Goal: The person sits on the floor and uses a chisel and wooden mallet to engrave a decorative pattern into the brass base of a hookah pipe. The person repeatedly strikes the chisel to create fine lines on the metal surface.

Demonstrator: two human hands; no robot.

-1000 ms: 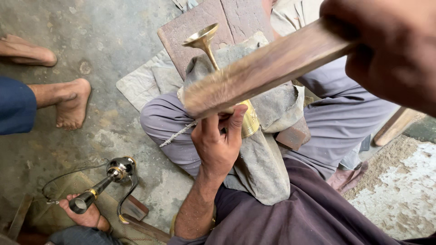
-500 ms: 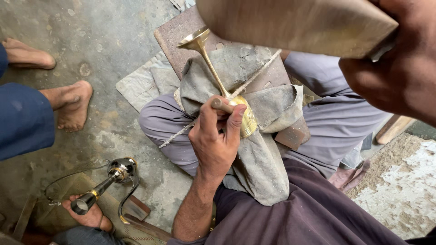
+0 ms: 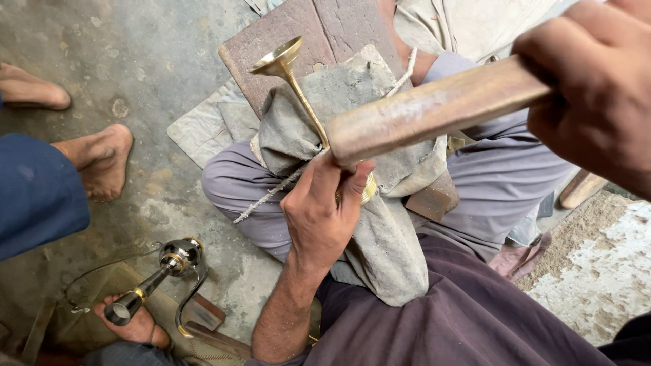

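Gripping the slender brass horn with a flared bell (image 3: 293, 81), my left hand (image 3: 319, 213) has its fingers (image 3: 357, 188) pinched around the stem where it meets the grey cloth pad (image 3: 380, 224) on my lap. My right hand (image 3: 597, 102) is closed around a worn wooden bat (image 3: 434, 108), held just above the left thumb. Nearby on the concrete floor (image 3: 135, 41), another person's hand (image 3: 139, 325) holds a dark metal torch (image 3: 159, 274).

Soft, even daylight, no harsh shadows. Faint glare on the brass horn (image 3: 279, 59). Slightly blurred at the top right on the near right hand (image 3: 593, 95) and wooden block (image 3: 434, 108).
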